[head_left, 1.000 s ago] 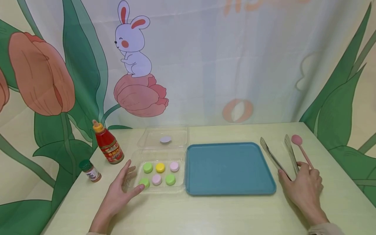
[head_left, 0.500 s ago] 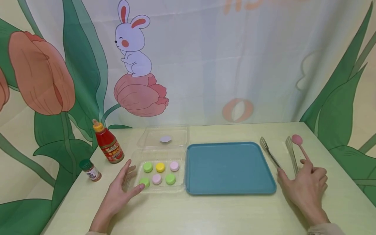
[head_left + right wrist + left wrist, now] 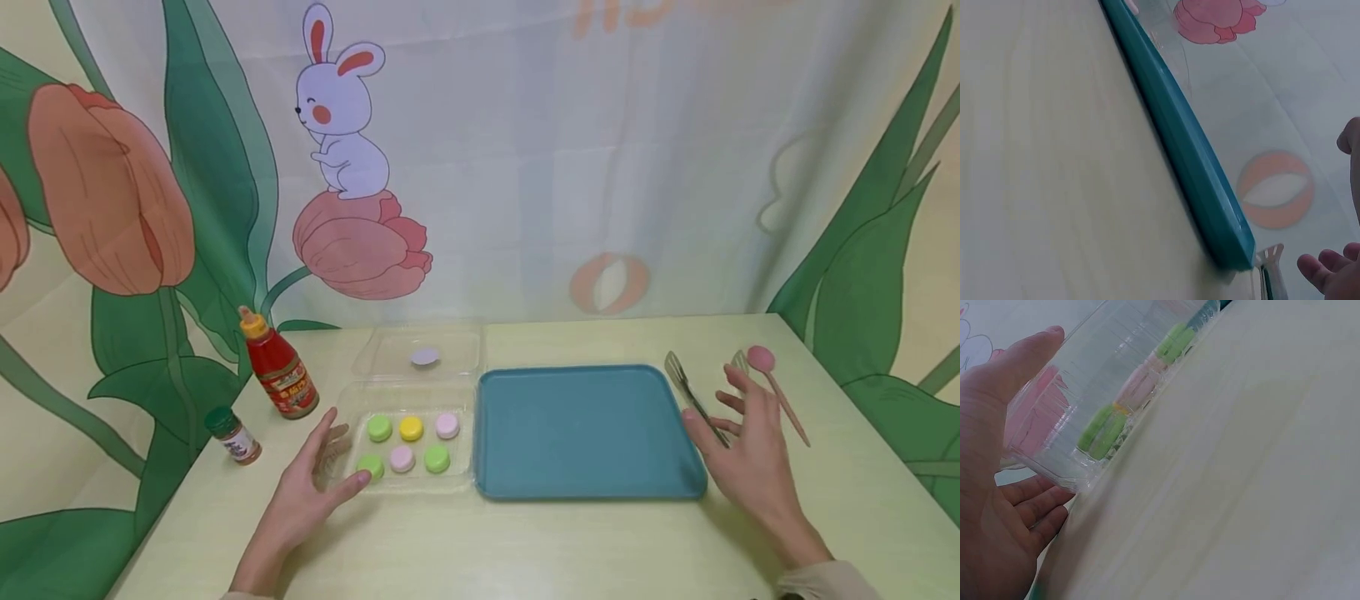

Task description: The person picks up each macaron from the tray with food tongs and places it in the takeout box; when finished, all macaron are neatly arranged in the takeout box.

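My left hand (image 3: 303,492) holds the left end of a clear plastic box (image 3: 457,479). In the left wrist view, its thumb lies along the box wall and other fingers reach behind the corner. The box contains several small macarons, including a yellow macaron (image 3: 411,428) and a green macaron (image 3: 437,458). Over the right side of the table, my right hand (image 3: 757,471) has its fingers spread and loosely bent, holding nothing. It partly hides a pair of metal tongs (image 3: 688,387), whose arms stand apart. A blue tray (image 3: 588,433) lies between the hands.
The box's lid (image 3: 457,346) is folded back, with a small pale piece on it. A red sauce bottle (image 3: 279,367) and a green-capped spice jar (image 3: 234,435) stand at left. A pink spoon-like utensil (image 3: 780,396) lies right of the tongs. A printed curtain (image 3: 517,167) hangs behind.
My right hand was at the tongs' handle end; it has moved left and up with fingers spreading. More of the pink utensil's handle shows. My left hand and the box are still.
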Motion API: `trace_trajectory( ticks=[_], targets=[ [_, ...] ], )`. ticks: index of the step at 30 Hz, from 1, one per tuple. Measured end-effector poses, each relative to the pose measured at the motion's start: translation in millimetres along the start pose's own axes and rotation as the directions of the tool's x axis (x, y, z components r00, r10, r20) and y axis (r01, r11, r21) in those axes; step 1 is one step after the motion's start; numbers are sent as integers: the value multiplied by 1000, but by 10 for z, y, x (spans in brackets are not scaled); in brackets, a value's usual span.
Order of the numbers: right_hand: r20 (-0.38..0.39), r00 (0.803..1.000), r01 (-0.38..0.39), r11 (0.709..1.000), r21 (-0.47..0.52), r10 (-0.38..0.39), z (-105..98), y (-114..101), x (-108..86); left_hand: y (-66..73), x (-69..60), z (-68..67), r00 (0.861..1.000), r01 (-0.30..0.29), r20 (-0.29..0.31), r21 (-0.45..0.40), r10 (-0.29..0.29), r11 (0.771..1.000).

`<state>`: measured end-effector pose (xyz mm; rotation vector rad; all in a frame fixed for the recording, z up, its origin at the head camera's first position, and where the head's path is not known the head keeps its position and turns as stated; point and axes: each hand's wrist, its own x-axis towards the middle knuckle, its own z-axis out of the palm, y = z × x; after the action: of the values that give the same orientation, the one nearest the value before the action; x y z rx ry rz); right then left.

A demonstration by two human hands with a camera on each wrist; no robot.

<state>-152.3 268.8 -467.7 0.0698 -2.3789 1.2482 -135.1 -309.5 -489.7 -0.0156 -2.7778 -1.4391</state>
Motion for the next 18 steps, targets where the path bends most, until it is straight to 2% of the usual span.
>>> trace_trajectory(
  ticks=[6, 10, 15, 18],
  targets=[
    [104, 994, 28, 992, 122, -40, 181, -188, 93, -16, 6, -1, 1000, -16, -6, -5, 16, 1000],
    [157, 985, 53, 987, 153, -77, 330, -347, 152, -10, 11, -23, 999, -28, -22, -13, 28, 1000],
    [191, 974, 83, 975, 205, -123, 546, -545, 260, 34, 41, -110, 1000, -4, -19, -24, 4, 1000],
    [215, 966, 88, 967, 239, -141, 686, -633, 306, 47, 92, -174, 999, -24, -25, -50, 23, 998]
  ],
)
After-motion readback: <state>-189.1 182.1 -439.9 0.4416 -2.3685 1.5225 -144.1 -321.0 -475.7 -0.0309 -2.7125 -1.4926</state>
